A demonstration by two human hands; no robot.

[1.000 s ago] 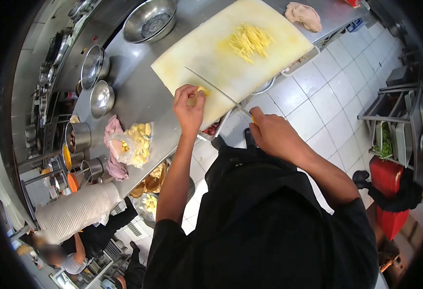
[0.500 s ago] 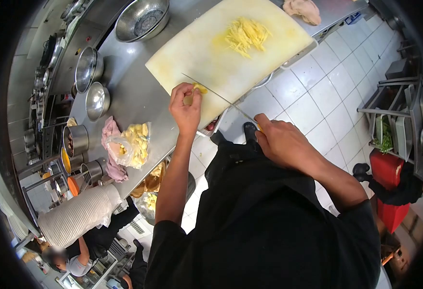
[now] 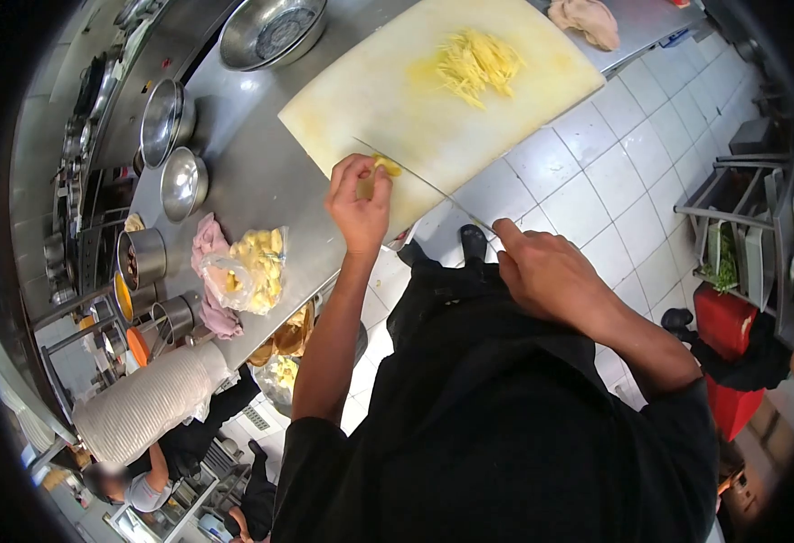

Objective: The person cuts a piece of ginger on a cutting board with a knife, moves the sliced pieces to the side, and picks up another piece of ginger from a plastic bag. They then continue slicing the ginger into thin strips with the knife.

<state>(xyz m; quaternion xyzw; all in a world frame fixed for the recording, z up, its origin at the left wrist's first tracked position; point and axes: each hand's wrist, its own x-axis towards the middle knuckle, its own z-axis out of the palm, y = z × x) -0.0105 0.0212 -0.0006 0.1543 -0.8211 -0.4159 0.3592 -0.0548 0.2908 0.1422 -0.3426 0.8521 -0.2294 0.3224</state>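
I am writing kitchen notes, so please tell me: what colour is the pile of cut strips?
The cut strips are yellow, seen best in the head view.

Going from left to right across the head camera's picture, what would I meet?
Upper steel pot, clear plastic bag, left hand holding a yellow piece, pile of yellow strips, right hand gripping a knife, leafy greens.

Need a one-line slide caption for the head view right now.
Left hand holds a yellow piece beside the knife in the right hand; yellow strips lie heaped on the board.
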